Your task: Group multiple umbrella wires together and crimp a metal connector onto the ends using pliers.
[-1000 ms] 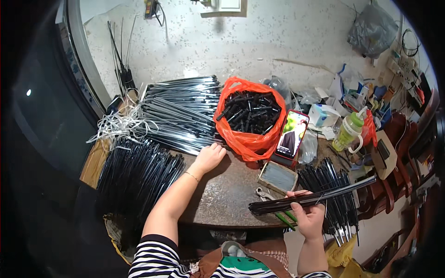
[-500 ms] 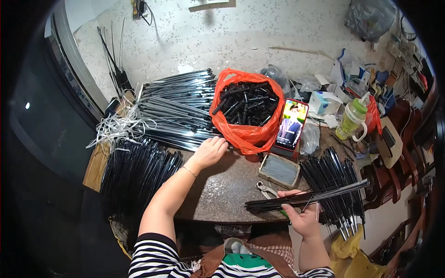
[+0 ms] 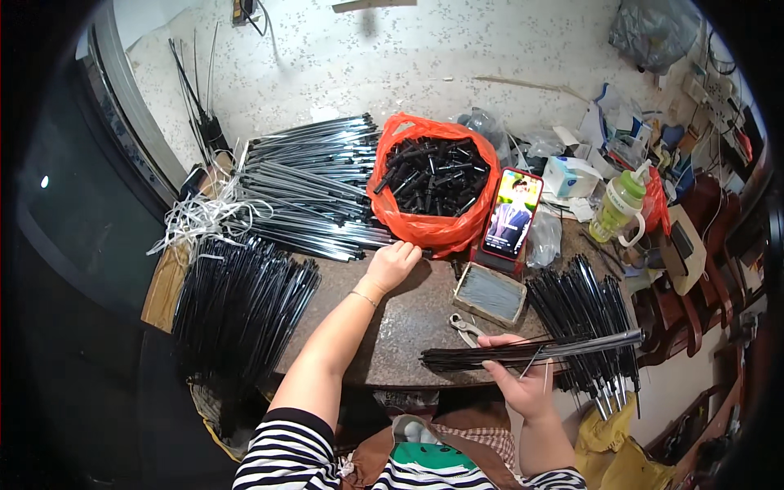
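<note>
My left hand is closed, knuckles up, at the near edge of an orange plastic bag full of short black tubular parts. A small dark tip shows by its fingers, but what they hold is hidden. Beside it end the long shiny metal rods, laid in rows. In my right hand lies a bundle of thin dark rods, thumb across it, held level over the table's front edge. Two thin pieces stick out crosswise by that thumb. Pliers lie just behind the bundle.
A shallow box of thin grey pins and a propped-up phone stand right of the bag. Black rod bundles lie at left and right. White straps, a green-lidded bottle and a tissue box stand farther out.
My left hand has slid right along the near edge of the orange bag, its fingers curled in more. My right hand and its rod bundle have shifted slightly left.
</note>
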Tool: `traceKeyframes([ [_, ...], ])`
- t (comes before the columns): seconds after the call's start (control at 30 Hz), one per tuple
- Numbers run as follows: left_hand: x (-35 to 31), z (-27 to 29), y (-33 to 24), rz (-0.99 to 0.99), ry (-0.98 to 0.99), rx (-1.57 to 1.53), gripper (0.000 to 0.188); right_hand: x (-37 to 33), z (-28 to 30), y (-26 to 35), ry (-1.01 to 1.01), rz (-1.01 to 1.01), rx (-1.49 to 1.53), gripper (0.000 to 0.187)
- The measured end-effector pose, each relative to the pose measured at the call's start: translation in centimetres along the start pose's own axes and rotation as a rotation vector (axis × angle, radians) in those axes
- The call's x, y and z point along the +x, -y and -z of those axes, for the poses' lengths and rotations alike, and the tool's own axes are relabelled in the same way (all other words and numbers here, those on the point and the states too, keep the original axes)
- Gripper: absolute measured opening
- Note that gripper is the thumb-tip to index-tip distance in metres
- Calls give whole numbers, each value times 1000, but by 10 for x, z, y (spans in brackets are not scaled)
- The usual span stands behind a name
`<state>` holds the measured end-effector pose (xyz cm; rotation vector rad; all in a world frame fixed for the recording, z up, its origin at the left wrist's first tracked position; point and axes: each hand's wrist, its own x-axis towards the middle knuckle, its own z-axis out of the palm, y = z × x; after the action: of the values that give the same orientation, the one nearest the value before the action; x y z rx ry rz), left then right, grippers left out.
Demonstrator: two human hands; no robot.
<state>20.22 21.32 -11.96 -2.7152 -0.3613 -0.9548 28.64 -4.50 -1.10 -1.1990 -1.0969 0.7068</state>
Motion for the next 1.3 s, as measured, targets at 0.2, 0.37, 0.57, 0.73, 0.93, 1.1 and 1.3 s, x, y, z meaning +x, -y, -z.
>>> traceKeyframes([
  [0.2,-16,8,-10,105,-21,-191,10,-17,-11,-8,-176,65,-47,23],
  [0.37,-17,43,-20,176,-125,-355,13,-20,-11,-5,-145,116,-34,27],
  [0.57,-9,159,-58,204,-128,-1415,73,-10,-50,33,122,55,-359,16],
  [0.73,-11,247,-94,316,-196,-1239,54,-13,-68,37,265,369,-519,15],
  [0.93,-29,260,-85,228,-53,-1230,18,-13,-67,42,526,300,-402,28],
  [1.1,-20,238,-97,688,-309,-1311,21,-29,-85,31,-513,307,-404,30],
  [1.3,17,226,-64,240,-179,-1585,34,-12,-55,32,-135,326,-170,17],
])
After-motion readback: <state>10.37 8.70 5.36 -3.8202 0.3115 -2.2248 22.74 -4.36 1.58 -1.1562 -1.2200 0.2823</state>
